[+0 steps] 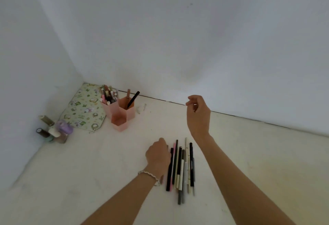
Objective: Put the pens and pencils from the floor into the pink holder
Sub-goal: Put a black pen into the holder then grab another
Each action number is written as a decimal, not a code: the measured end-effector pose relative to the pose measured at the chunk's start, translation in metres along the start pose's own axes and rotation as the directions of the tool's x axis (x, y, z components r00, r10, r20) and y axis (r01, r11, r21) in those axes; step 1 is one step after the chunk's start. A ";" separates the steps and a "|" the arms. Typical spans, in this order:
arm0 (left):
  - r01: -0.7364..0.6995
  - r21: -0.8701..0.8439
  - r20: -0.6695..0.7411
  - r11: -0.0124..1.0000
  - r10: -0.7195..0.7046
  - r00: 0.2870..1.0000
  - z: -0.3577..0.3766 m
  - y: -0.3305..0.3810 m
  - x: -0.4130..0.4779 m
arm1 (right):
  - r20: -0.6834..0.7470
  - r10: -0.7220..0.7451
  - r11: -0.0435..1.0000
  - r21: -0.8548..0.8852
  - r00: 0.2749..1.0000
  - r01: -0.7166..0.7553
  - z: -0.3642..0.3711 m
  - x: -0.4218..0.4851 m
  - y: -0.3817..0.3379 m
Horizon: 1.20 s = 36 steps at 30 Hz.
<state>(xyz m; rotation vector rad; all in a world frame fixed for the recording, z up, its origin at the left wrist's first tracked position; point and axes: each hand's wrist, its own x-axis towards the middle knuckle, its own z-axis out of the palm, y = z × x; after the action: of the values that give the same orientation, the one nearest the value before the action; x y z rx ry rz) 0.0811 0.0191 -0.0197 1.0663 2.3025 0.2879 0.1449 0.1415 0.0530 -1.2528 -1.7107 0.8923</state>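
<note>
A row of several pens and pencils (181, 167) lies side by side on the white floor, in black, pink, grey and white. My left hand (158, 155), with a bracelet on the wrist, rests on the floor at the row's left edge, fingers curled beside the outermost black pen; whether it grips one is hidden. My right hand (197, 112) hovers above and beyond the row, fingers loosely bent, holding nothing. The pink holder (119, 116) of hexagonal cups stands to the far left near the wall. One cup is packed with pens, another holds a black pen and a brown one, the nearest is empty.
A floral cloth (83, 110) lies in the corner behind the holder. Several small bottles (53, 130) stand against the left wall. White walls close off the left and back. Small scraps (142, 108) lie on the floor right of the holder.
</note>
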 end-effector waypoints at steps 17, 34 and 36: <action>-0.167 -0.453 -0.424 0.876 -0.046 0.905 -0.072 -0.015 0.003 | 0.582 0.326 0.553 -0.756 0.745 0.349 0.015 -0.070 0.037; -0.373 -0.465 -0.621 0.803 0.005 0.784 -0.100 -0.035 0.012 | 0.590 0.323 0.664 -0.698 0.740 0.267 0.047 -0.085 0.030; -0.379 -0.461 -0.622 0.802 0.012 0.783 -0.096 -0.036 0.012 | 0.586 0.322 0.673 -0.694 0.744 0.255 0.049 -0.087 0.030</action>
<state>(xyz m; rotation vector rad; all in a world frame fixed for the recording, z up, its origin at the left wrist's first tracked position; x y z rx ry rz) -0.0038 0.0087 0.0384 0.9876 2.3346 1.5014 0.1271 0.0620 -0.0114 -1.5867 -2.8699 0.7080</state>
